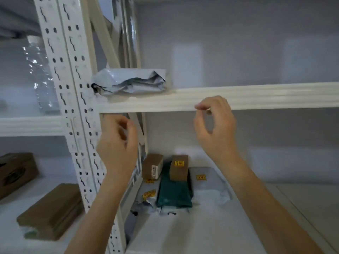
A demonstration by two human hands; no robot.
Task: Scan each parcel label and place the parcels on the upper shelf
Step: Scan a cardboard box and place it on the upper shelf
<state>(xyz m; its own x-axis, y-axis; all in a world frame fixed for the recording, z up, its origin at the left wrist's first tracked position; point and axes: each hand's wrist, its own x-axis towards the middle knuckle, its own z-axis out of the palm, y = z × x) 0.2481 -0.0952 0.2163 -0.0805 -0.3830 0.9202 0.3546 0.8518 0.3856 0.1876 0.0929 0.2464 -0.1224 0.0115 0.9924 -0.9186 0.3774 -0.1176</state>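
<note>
Head view: both hands, left hand and right hand, loosely curled, empty; remaining parcels lie below the fingers, nearer the left.

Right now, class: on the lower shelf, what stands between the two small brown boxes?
In the head view, nothing stands between the left brown box and the right brown box; only a strip of the green parcel beneath shows in the gap.

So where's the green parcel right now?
The green parcel lies on the lower shelf, centre of the head view, under a small brown box.
</note>
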